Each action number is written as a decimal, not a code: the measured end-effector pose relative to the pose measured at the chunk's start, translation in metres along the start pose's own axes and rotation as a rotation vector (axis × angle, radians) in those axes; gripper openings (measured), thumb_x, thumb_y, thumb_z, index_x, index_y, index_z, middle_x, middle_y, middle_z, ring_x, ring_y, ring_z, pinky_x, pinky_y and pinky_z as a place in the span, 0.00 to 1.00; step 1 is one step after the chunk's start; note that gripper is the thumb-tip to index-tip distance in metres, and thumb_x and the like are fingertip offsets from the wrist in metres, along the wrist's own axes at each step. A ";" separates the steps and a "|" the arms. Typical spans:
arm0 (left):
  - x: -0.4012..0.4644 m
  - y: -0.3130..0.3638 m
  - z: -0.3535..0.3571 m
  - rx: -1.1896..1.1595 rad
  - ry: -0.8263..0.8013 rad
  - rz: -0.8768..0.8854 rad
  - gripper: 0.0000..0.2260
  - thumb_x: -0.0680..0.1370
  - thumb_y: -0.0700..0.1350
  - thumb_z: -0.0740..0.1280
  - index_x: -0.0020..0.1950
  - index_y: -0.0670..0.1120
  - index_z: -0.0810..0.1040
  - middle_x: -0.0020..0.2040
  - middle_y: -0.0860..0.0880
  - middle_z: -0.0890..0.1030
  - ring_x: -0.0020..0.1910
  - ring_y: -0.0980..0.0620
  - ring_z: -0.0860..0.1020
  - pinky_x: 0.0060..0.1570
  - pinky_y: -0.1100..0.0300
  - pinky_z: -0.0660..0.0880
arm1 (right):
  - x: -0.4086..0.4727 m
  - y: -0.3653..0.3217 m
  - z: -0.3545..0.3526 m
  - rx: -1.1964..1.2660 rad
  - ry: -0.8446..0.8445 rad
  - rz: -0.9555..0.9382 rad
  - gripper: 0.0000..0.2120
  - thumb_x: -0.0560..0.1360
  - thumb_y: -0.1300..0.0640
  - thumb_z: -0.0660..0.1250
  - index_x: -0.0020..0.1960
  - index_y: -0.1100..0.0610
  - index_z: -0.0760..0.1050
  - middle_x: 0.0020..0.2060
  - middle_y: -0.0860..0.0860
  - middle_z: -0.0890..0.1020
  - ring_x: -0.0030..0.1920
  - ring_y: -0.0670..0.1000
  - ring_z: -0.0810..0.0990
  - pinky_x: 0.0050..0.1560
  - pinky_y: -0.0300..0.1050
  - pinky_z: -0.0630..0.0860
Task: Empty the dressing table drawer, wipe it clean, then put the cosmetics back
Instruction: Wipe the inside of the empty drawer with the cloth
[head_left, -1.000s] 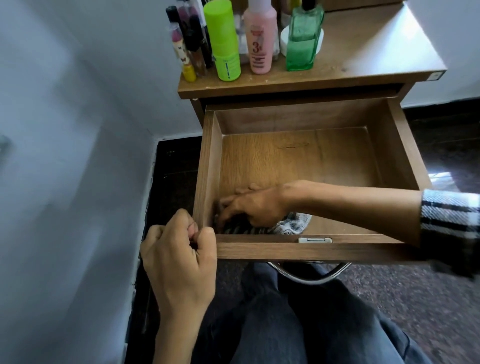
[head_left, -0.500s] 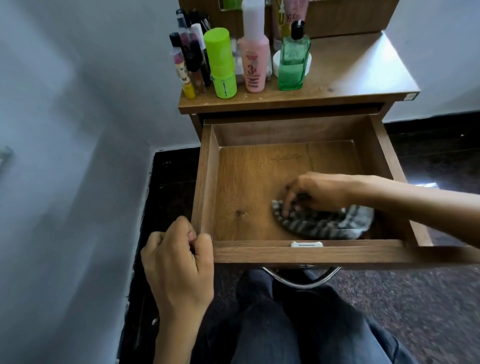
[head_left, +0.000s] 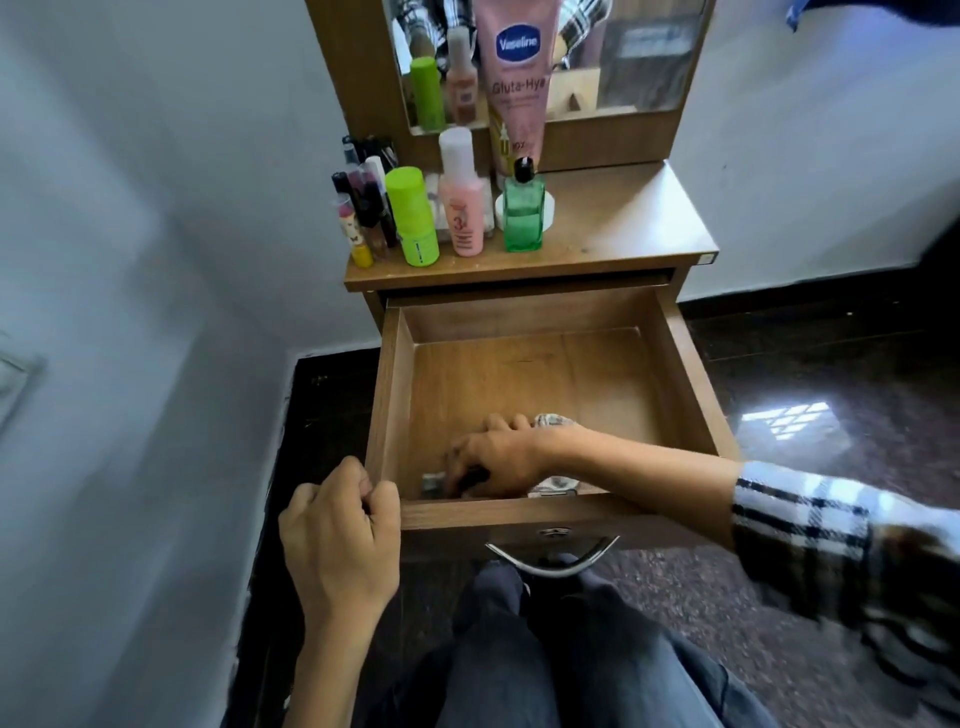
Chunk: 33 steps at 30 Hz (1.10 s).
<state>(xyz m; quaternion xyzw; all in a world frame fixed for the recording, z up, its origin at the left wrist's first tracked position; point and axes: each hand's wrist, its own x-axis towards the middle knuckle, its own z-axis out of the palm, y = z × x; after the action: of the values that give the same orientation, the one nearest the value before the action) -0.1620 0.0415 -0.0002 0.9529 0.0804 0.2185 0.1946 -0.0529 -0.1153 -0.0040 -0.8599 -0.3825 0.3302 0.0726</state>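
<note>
Left hand (head_left: 340, 540): fingers curled over the front left corner of the drawer (head_left: 675, 374), gripping its edge. Right hand (head_left: 493, 457): reaching inside the drawer near the front wall, left of centre, fingers bent down onto a striped cloth (head_left: 553, 420) that shows in patches around the hand; it presses and holds the cloth against the drawer floor. The right forearm crosses the drawer's front right corner, checked sleeve (head_left: 810, 535) pushed back.

Drawer: pulled fully out, brown wood, floor bare apart from hand and cloth. A curved metal handle (head_left: 553, 564) hangs below its front panel.

Table top (head_left: 623, 228): wood, same colour. Cosmetics grouped at its left rear: a lime green can (head_left: 413, 218), a pink bottle (head_left: 461, 205), a green glass bottle (head_left: 523, 213), several slim tubes (head_left: 361, 208), and a tall pink lotion tube (head_left: 518, 83) leaning on the mirror (head_left: 623, 57).

Room: pale walls to left and right, dark polished stone floor (head_left: 805, 415) with a window reflection. The person's dark trousers (head_left: 545, 649) sit below the drawer.
</note>
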 end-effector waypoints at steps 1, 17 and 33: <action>0.000 0.000 0.000 0.001 -0.003 0.000 0.11 0.72 0.50 0.50 0.31 0.49 0.59 0.24 0.57 0.59 0.28 0.54 0.62 0.35 0.57 0.60 | -0.008 0.005 -0.001 0.004 0.012 0.016 0.16 0.78 0.51 0.61 0.64 0.40 0.73 0.68 0.42 0.69 0.65 0.56 0.63 0.62 0.57 0.61; 0.000 -0.002 0.001 -0.003 0.019 0.022 0.10 0.72 0.49 0.51 0.31 0.49 0.58 0.24 0.57 0.58 0.28 0.55 0.61 0.33 0.58 0.59 | 0.062 0.017 -0.019 0.028 0.465 0.529 0.31 0.77 0.43 0.54 0.76 0.53 0.53 0.74 0.54 0.51 0.71 0.63 0.53 0.69 0.56 0.55; 0.000 -0.004 0.002 0.010 -0.022 0.003 0.14 0.72 0.52 0.49 0.30 0.47 0.62 0.25 0.55 0.62 0.30 0.48 0.67 0.33 0.56 0.63 | 0.001 0.042 -0.013 0.123 0.373 0.863 0.29 0.81 0.43 0.43 0.78 0.56 0.44 0.76 0.53 0.43 0.74 0.59 0.48 0.70 0.50 0.57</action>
<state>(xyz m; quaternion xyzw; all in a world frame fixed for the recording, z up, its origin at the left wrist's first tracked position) -0.1613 0.0447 -0.0039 0.9562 0.0776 0.2080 0.1905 -0.0188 -0.1428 -0.0105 -0.9790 0.0495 0.1922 0.0469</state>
